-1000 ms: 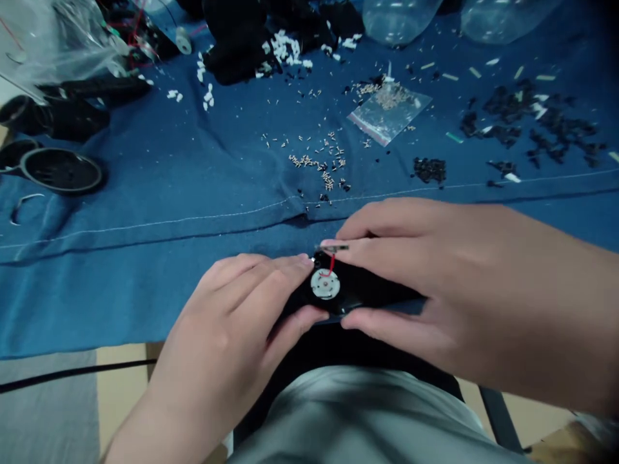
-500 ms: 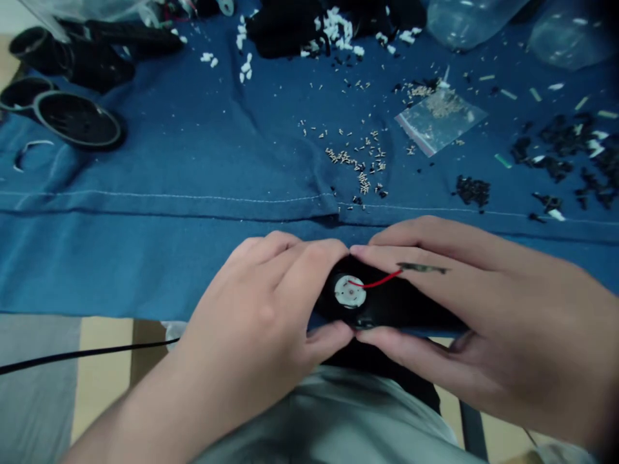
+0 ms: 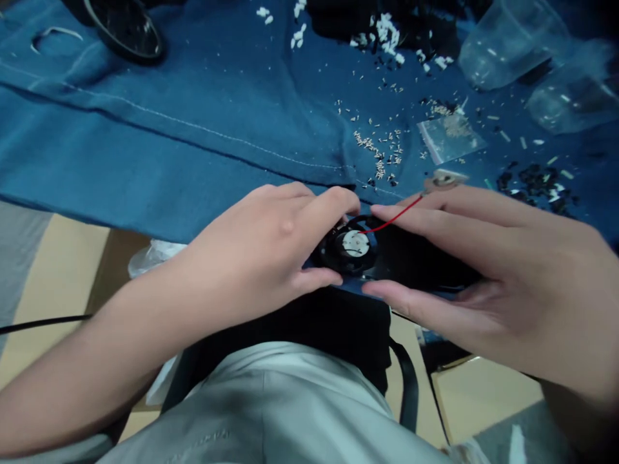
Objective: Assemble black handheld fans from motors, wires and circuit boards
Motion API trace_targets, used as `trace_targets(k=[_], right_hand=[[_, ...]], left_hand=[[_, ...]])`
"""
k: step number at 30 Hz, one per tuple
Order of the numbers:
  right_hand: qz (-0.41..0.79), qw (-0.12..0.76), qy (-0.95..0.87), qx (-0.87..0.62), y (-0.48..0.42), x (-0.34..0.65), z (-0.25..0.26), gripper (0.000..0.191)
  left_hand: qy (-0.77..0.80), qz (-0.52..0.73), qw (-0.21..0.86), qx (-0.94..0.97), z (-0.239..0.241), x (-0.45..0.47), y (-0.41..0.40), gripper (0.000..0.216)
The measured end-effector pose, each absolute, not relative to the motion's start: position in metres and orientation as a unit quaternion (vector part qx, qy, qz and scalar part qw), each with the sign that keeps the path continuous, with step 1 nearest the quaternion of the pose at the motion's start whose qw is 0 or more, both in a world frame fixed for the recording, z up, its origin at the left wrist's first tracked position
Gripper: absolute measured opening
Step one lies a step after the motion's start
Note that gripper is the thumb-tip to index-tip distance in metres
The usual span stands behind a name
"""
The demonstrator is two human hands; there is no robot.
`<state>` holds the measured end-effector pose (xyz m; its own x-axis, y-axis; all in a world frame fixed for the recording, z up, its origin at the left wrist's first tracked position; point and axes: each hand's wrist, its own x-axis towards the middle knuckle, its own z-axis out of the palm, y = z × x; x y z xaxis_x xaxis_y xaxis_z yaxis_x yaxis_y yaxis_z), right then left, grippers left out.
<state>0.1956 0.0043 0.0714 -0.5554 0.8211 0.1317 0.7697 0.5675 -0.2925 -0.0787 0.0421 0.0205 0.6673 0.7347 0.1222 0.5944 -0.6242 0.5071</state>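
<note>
Both hands hold a black plastic housing at the near edge of the blue cloth. A small round silver motor sits in its left end. My left hand pinches that end between thumb and fingers. My right hand grips the housing's right part, fingers stretched along its top and thumb under its near edge. A thin red wire runs from the motor up and right across my right index finger to a small pale part lying on that hand.
Tiny metal screws lie scattered beyond the hands, beside a small clear bag. Black bits lie at the right, white bits and clear cups at the back, a black round part far left. A black cable crosses the floor.
The view has tilted and dropped, so the hands sit higher in the picture. The red wire has stretched further to the right. Both hands keep their grip on the housing.
</note>
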Motion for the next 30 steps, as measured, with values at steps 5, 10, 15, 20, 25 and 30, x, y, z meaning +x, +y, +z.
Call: trace_targets(k=[5,10,15,20,25,30], right_hand=[[0.101,0.129,-0.881,-0.444,0.006,0.199,0.072,0.048],[0.132,0.103,-0.881,-0.443,0.011,0.197,0.071,0.044],[0.132,0.105,-0.885,-0.434,0.012,0.193,0.072,0.043],[0.085,0.112,-0.905,-0.402,0.015,0.195,0.073,0.051],[0.077,0.059,-0.891,-0.443,0.014,0.199,0.079,0.051],[0.087,0.059,-0.89,-0.443,0.012,0.197,0.08,0.059]], left_hand=[[0.402,0.171,0.236,0.868,0.015,-0.08,0.038,0.074],[0.412,0.172,0.235,0.863,0.016,-0.081,0.038,0.063],[0.39,0.18,0.226,0.874,0.011,-0.085,0.038,0.055],[0.387,0.216,0.241,0.864,0.004,-0.087,0.034,0.044],[0.377,0.229,0.25,0.862,0.006,-0.085,0.031,0.03],[0.367,0.248,0.218,0.87,0.004,-0.084,0.031,0.044]])
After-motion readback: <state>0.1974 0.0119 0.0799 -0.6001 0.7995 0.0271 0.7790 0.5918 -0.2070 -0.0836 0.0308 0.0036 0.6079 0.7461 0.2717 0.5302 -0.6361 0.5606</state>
